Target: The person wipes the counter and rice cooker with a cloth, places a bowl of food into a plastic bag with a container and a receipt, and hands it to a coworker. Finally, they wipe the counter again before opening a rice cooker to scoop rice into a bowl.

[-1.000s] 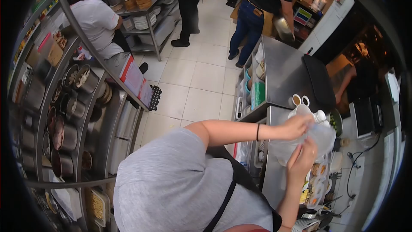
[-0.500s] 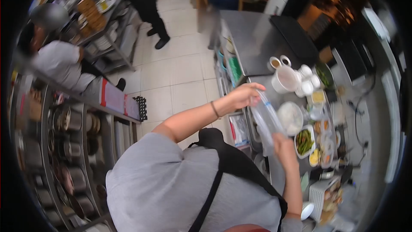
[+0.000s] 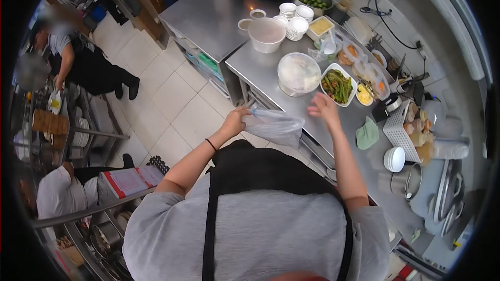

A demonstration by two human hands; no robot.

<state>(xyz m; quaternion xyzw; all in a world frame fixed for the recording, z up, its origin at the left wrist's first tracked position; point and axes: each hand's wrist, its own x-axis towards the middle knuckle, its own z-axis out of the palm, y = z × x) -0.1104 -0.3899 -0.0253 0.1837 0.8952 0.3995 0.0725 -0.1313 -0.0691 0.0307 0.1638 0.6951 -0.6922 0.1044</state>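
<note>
My left hand [image 3: 237,120] is closed on the top edge of a see-through zip bag [image 3: 274,126] with a blue strip near its opening. The bag hangs sideways in front of the apron, above the counter's edge. My right hand [image 3: 325,110] is off the bag, its fingers apart and holding nothing. It hovers over the counter just below a white dish of green vegetables [image 3: 338,84]. Left of that dish stands a round tub with a see-through lid [image 3: 299,74]; its pale contents are hard to make out.
On the steel counter [image 3: 250,73] stand a white bucket [image 3: 266,35], stacked small white cups [image 3: 297,27], a pot of green produce [image 3: 312,1], a green cloth [image 3: 367,133], a white basket of bottles [image 3: 403,130] and white bowls [image 3: 394,159]. Co-workers [image 3: 83,62] stand at the left.
My right hand has let go of the bag and moved away from it. My left hand has lowered with the bag, which now hangs closer to the apron. The view has turned towards the counter.
</note>
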